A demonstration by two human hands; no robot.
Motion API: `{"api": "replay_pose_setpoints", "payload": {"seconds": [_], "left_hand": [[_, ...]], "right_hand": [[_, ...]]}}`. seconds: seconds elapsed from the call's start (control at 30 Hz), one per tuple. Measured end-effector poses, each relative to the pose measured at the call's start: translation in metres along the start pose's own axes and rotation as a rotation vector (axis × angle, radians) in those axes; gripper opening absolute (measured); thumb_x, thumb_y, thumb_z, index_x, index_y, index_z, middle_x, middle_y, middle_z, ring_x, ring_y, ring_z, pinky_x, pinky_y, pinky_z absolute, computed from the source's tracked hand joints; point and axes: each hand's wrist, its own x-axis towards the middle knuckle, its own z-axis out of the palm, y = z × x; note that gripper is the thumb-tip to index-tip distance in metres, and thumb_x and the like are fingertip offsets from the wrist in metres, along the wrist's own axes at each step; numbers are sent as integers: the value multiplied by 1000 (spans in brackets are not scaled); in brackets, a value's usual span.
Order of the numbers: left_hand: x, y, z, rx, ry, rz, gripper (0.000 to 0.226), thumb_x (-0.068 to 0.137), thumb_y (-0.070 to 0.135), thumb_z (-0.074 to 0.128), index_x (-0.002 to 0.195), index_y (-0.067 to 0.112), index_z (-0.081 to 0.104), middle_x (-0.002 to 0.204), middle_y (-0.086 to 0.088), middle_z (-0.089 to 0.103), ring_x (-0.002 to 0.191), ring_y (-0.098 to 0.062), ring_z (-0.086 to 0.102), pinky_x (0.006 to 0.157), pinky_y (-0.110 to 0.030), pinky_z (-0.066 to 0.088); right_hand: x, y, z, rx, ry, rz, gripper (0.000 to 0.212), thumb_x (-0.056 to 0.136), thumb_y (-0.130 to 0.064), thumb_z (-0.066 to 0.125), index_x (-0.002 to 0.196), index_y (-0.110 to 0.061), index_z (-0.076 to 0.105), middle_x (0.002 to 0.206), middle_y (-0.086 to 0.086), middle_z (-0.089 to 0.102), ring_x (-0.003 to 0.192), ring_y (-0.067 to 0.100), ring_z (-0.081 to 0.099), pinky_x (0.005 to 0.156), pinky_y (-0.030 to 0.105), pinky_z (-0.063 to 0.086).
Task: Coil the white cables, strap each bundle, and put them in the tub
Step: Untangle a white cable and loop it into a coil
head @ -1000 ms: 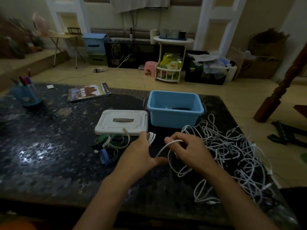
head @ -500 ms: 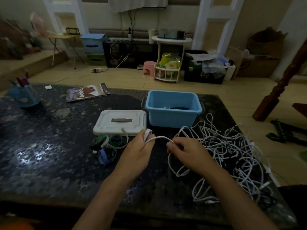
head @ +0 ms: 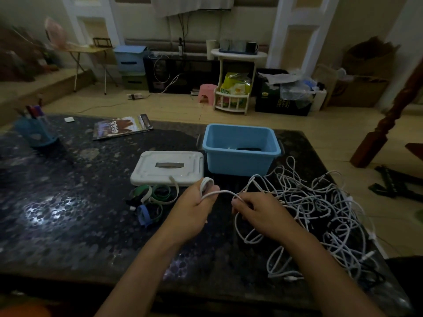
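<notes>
Both my hands grip one white cable [head: 223, 192]: left hand [head: 194, 207] holds coil, right hand [head: 256, 208] pinches slack. Light, floppy, likely tangle-prone; grab near coil.

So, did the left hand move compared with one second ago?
Yes. The left hand has closed on the coiled white cable and shifted right, now past the white lid's right corner, toward the blue tub.

Dark thing in the tub [head: 242, 161] unclear
</notes>
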Motion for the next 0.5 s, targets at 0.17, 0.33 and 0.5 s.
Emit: {"api": "replay_pose_setpoints", "payload": {"seconds": [0.17,0.33,0.5], "left_hand": [[2,-6,-2,-29,11,19,18,104,24,48,90,16,56,54,10,48,49,-6,42,50,-24,37],[0,1,-4,-13,14,7,17,104,22,46,93,14,55,51,-2,50,46,-18,50,47,-28,42],[-1,7,-4,-228,5,-231,22,104,23,46,88,11,53,49,1,32,37,-10,24,37,-21,19]], "right_hand": [[-1,-2,-1,-1,-20,2,34,100,-48,47,82,-29,68,69,-5,65,71,8,62,74,38,53],[-1,-3,-1,5,-36,12,34,101,-47,48,81,-28,68,67,-6,63,70,7,60,73,37,51],[-2,-1,-2,-41,-57,25,35,102,-46,46,80,-26,65,70,-7,61,74,10,60,70,34,46]]}}
